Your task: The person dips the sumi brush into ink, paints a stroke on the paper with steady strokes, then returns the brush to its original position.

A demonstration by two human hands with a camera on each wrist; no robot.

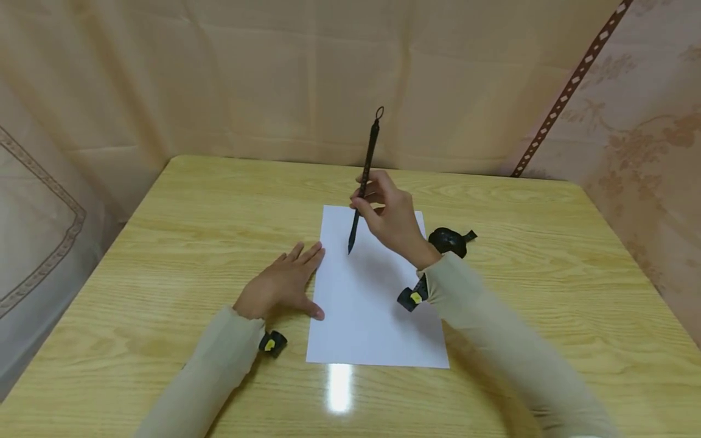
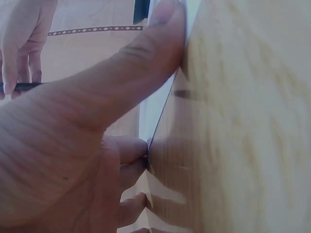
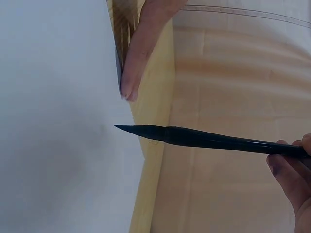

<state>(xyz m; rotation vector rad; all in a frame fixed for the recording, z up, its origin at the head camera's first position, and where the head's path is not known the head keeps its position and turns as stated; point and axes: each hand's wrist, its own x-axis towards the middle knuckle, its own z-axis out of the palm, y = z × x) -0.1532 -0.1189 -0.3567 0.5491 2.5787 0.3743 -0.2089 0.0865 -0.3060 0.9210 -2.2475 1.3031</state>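
A white sheet of paper (image 1: pixel 367 328) lies on the wooden table, with no marks showing on it. My right hand (image 1: pixel 391 216) pinches a dark calligraphy brush (image 1: pixel 369 155) between thumb and fingers, a hanging loop at its top end. The brush stands nearly upright, its pointed dark tip over the upper left part of the sheet. In the right wrist view the brush tip (image 3: pixel 138 130) shows pointed, close over the paper. My left hand (image 1: pixel 282 283) rests spread at the sheet's left edge, thumb and fingertips touching its border.
A black rounded object (image 1: pixel 448 241) with a short stub stands right of the sheet, partly behind my right wrist. Small black wrist cameras sit on both cuffs. The wooden table (image 1: pixel 547 274) reaches back to a beige curtain (image 1: pixel 263 79).
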